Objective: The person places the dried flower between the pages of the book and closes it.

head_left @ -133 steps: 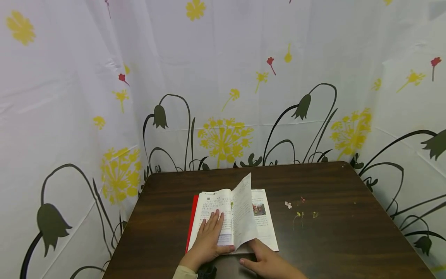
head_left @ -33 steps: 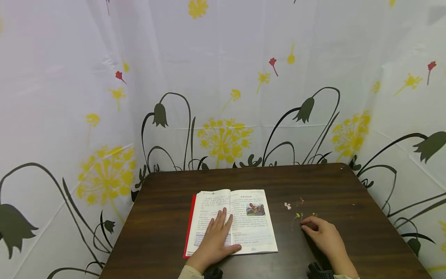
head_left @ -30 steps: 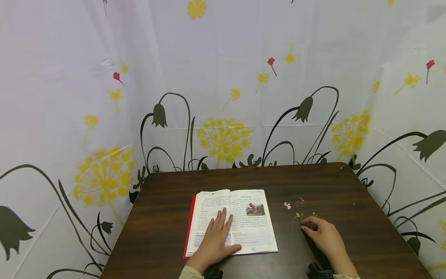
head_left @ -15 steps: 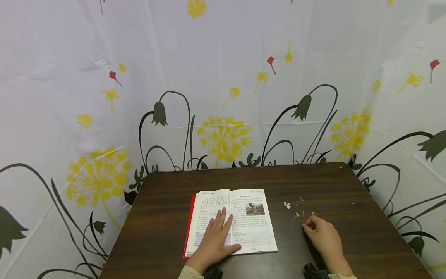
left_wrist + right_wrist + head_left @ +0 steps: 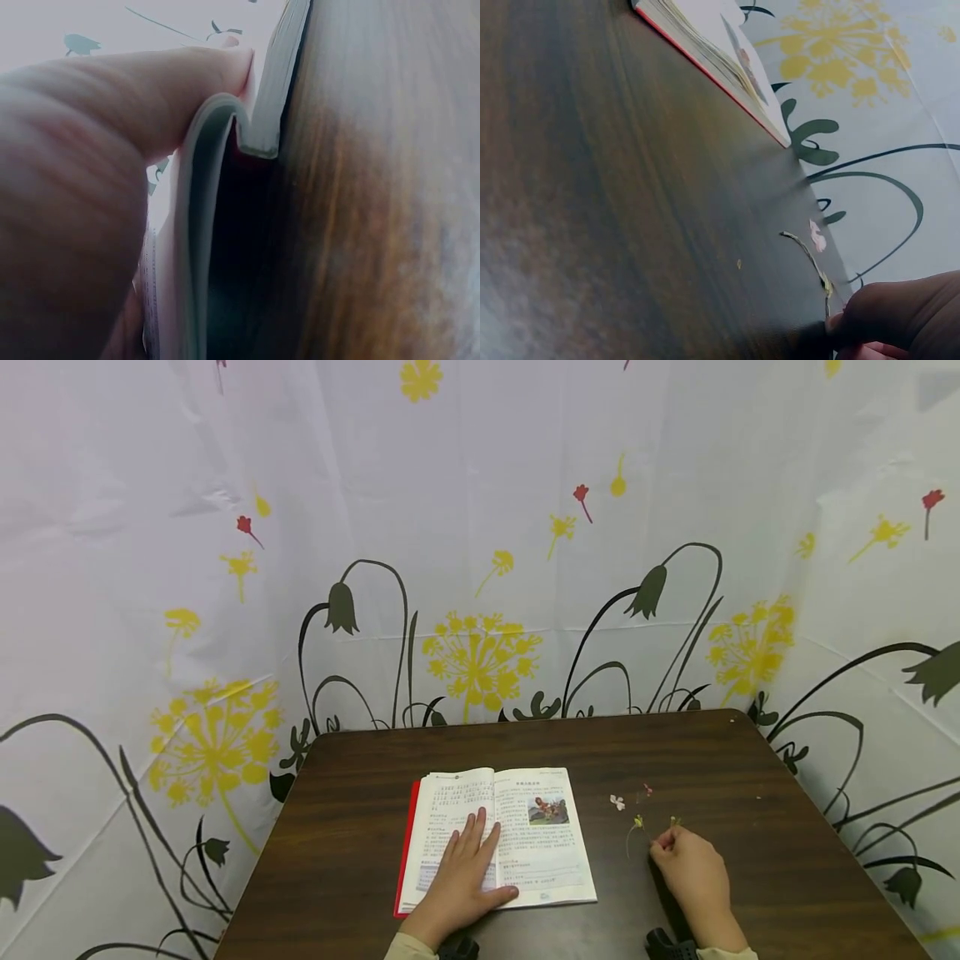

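Note:
An open book (image 5: 536,864) with a red cover edge lies on the table. My left hand (image 5: 463,870) rests flat across its left page and centre fold, fingers straight, thumb on the lower part of the right page. In the left wrist view the thumb (image 5: 202,75) presses by the book's fold (image 5: 217,112). To the right of the book, my right hand (image 5: 693,868) pinches the thin stem (image 5: 827,306) of a small flower between thumb and forefinger. Just left of those fingertips lies a yellow flower (image 5: 637,822) with a curved stem.
Beyond the right hand lie a pale pink flower (image 5: 617,802) and a small red one (image 5: 647,790). Another yellowish flower (image 5: 676,821) shows just behind its knuckles. The dark wooden table (image 5: 352,810) ends at a flower-printed curtain (image 5: 480,527).
A raised page has been turned down flat. The right hand has gone from the book's lower edge to the flowers and now pinches a stem, which leans further left. The left hand stays on the book.

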A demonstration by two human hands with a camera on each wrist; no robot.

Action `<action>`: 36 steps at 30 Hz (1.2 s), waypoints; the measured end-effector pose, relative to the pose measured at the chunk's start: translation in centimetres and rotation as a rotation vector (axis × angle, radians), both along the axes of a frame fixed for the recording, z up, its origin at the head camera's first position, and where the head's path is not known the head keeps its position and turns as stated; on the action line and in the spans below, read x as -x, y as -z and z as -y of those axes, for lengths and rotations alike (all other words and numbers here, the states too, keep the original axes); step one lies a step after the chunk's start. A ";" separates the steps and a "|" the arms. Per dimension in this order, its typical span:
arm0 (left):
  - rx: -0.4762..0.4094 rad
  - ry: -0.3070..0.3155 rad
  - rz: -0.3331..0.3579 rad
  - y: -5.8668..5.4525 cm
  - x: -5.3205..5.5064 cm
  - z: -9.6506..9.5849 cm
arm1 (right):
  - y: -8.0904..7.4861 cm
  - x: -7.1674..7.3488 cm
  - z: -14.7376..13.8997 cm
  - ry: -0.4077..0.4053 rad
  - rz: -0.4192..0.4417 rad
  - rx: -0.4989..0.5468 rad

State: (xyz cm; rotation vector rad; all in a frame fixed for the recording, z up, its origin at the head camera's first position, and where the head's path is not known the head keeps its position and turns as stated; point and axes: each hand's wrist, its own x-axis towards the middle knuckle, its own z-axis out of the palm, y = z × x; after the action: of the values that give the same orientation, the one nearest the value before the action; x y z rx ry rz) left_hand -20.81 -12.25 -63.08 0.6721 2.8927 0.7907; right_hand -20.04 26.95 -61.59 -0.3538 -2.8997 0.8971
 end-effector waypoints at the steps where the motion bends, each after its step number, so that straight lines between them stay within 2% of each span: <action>1: 0.000 0.001 0.001 0.0 0.0 0.0 | 0.0 0.0 0.0 0.003 0.002 -0.006; 12: -0.008 -0.002 0.006 -0.2 0.0 0.0 | -0.1 0.0 0.0 0.020 0.003 -0.004; 22: -0.023 -0.004 0.012 -0.2 -0.1 0.2 | 0.4 0.1 -0.5 0.056 -0.021 0.093; 36: -0.011 -0.006 0.034 -0.4 -0.2 0.1 | 0.2 -0.1 -0.4 0.103 -0.061 0.111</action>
State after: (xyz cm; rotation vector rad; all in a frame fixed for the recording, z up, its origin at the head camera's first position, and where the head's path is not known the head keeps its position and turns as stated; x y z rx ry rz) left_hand -20.63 -12.32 -62.72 0.6446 2.8631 0.8113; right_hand -19.93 27.35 -61.81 -0.4715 -2.7555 1.0358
